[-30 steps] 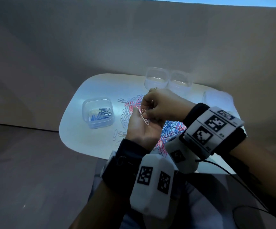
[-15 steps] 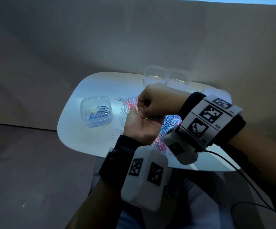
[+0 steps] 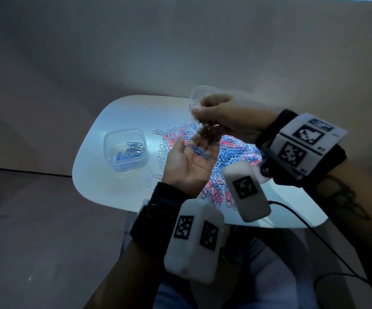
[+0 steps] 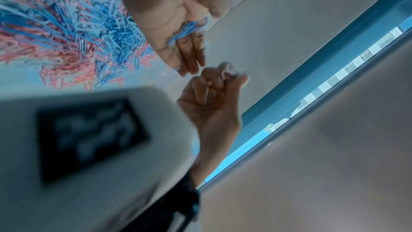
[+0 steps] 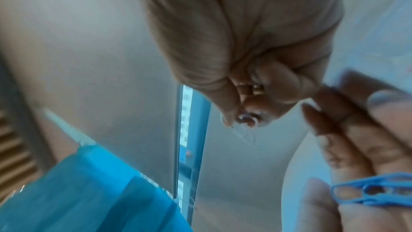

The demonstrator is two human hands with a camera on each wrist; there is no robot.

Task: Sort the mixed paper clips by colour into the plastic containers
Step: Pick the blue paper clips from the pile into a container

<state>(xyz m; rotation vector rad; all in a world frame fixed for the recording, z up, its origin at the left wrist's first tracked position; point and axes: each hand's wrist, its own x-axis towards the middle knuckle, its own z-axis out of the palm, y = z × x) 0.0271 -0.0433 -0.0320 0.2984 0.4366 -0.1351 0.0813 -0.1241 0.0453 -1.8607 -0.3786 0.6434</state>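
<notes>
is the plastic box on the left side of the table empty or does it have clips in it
Not empty. The box stands upright with no lid, and a small bunch of blue clips lies on its floor; no pink ones show.

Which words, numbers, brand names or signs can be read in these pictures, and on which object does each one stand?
No word, number or brand can be read.
Right wrist unit: black-and-white square code markers, plus tiny dark print at the edge, too small to read.
Left wrist unit: square code markers only, no letters.
Plastic container with blue paper clips: no label visible.
Both wrist views: too blurred to show any text.
</notes>
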